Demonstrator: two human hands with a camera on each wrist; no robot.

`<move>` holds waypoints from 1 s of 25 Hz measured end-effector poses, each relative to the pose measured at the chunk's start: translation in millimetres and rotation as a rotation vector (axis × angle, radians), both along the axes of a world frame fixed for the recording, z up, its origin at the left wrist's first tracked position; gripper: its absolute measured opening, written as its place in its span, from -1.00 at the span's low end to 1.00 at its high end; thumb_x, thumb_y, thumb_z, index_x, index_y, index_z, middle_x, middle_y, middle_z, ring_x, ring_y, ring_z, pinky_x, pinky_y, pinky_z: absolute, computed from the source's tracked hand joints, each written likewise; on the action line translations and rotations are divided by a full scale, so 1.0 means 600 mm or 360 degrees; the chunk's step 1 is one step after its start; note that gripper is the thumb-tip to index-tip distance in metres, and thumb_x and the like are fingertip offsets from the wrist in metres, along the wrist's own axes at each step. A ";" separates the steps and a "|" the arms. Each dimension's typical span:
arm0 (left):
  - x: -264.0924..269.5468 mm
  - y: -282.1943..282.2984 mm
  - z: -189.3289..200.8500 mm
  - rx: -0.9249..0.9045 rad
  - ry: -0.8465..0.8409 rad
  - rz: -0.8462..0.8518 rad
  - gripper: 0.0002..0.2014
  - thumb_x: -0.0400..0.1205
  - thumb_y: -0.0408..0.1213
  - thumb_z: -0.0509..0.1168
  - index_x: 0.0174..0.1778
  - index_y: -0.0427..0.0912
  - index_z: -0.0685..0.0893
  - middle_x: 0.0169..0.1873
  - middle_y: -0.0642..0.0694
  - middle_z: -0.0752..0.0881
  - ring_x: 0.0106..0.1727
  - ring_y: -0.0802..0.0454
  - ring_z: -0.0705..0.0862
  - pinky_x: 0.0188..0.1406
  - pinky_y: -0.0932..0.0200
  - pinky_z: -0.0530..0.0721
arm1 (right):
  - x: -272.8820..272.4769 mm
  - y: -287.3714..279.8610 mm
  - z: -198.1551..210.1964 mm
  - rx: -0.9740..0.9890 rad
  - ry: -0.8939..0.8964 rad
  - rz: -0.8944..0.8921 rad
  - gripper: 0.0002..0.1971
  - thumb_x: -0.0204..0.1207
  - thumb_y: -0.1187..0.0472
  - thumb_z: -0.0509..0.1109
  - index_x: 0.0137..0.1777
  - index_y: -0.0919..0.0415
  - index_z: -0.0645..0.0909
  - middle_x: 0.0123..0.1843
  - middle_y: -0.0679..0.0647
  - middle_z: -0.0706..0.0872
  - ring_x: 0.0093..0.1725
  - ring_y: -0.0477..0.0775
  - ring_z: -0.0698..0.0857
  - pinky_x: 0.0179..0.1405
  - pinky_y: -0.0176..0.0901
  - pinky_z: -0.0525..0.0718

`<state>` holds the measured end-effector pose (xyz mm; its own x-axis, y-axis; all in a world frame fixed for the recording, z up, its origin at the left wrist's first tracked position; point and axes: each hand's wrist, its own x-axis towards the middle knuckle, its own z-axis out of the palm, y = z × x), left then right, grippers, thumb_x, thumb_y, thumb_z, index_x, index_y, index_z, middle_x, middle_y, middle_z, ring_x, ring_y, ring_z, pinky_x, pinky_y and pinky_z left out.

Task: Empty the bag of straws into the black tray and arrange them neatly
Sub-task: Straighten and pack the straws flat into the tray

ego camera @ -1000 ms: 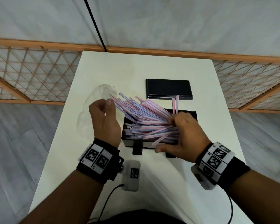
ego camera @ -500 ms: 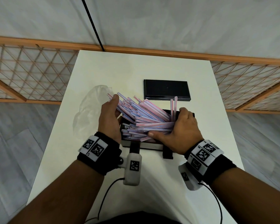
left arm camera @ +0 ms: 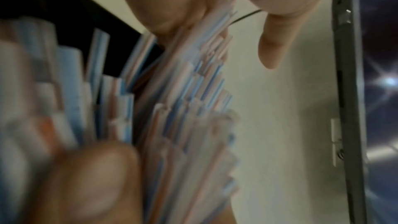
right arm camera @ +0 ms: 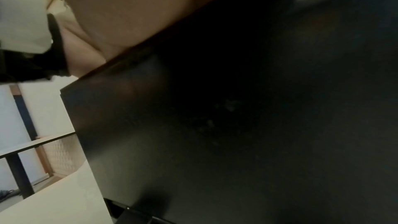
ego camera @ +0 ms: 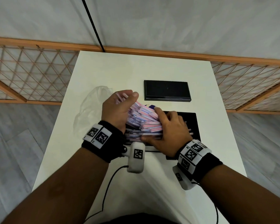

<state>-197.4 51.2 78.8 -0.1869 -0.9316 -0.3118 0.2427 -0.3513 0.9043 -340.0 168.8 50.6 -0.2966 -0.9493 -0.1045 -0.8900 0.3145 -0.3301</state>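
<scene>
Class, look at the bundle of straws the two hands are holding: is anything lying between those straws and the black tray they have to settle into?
Nothing visible does. The left hand and right hand grip the straws directly over the black tray. The black lid lies behind it, the empty bag off to the left.

The straws [ego camera: 145,120] look like smooth striped plastic, the bag [ego camera: 90,110] thin clear film, the black tray [ego camera: 192,125] glossy, the tabletop [ego camera: 120,70] matt white.

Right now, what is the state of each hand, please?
Left hand: gripping the straws, fingers curled round their left ends.
Right hand: gripping the straws' right part.
</scene>
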 end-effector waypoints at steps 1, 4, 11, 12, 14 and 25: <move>-0.007 0.006 0.002 -0.0090 -0.0039 -0.0048 -0.84 0.46 -0.36 0.59 -0.13 -0.27 0.76 -0.09 -0.43 0.80 -0.12 -0.17 0.77 0.00 -0.15 0.76 | 0.002 -0.002 0.000 -0.0002 0.0012 0.0003 0.05 0.12 -0.61 0.29 0.62 -0.25 0.11 0.23 0.11 0.45 0.24 0.24 0.48 0.37 0.17 0.51; -0.021 0.027 0.017 -0.0202 -0.0039 -0.0143 -0.69 0.43 -0.25 0.63 -0.37 -0.20 0.59 -0.25 -0.44 0.81 -0.14 -0.20 0.83 -0.07 -0.18 0.79 | 0.007 -0.005 -0.002 -0.0168 -0.0066 -0.0016 -0.13 0.18 -0.46 0.34 0.51 -0.17 0.29 0.19 0.10 0.42 0.14 0.24 0.49 0.25 0.16 0.57; -0.006 0.017 0.031 0.0001 0.0105 0.0006 -0.63 0.47 -0.10 0.53 -0.52 -0.21 0.58 -0.53 -0.13 0.74 -0.33 -0.07 0.81 -0.19 0.03 0.83 | 0.033 -0.004 0.014 -0.0483 -0.0002 0.0029 -0.36 0.28 -0.18 0.42 0.35 0.02 0.41 0.15 0.08 0.58 0.09 0.23 0.55 0.13 0.15 0.56; 0.000 0.012 0.022 -0.0054 -0.0115 0.0072 -0.69 0.53 -0.09 0.54 -0.44 -0.16 0.69 -0.40 -0.11 0.81 -0.26 -0.04 0.81 -0.13 0.01 0.82 | 0.035 -0.005 0.015 -0.0377 -0.0001 0.0018 -0.30 0.26 -0.23 0.43 0.39 0.01 0.38 0.21 0.07 0.56 0.14 0.22 0.54 0.20 0.19 0.55; 0.014 -0.002 -0.004 -0.0139 -0.0373 0.0256 -0.85 0.58 -0.04 0.48 -0.17 -0.03 0.81 -0.13 -0.07 0.83 -0.11 0.05 0.77 0.10 0.00 0.75 | 0.029 0.000 0.016 -0.0240 -0.0023 -0.0012 -0.16 0.20 -0.41 0.38 0.43 0.00 0.35 0.28 0.05 0.53 0.22 0.20 0.52 0.29 0.19 0.52; 0.024 0.059 -0.079 0.0056 -0.0504 -0.0202 0.00 0.29 0.75 0.04 0.47 0.14 0.59 0.36 -0.02 0.73 0.40 -0.10 0.69 0.52 -0.26 0.52 | -0.020 0.027 0.011 0.0152 -0.0014 0.0463 -0.32 0.48 -0.46 -0.03 0.28 0.00 0.59 0.15 0.03 0.67 0.21 0.21 0.63 0.20 0.12 0.62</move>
<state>-183.2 86.3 31.6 -0.1896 -0.8948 -0.4042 -0.0961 -0.3928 0.9146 -351.9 185.1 56.9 -0.0125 -0.9799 -0.1989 -0.9446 0.0768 -0.3192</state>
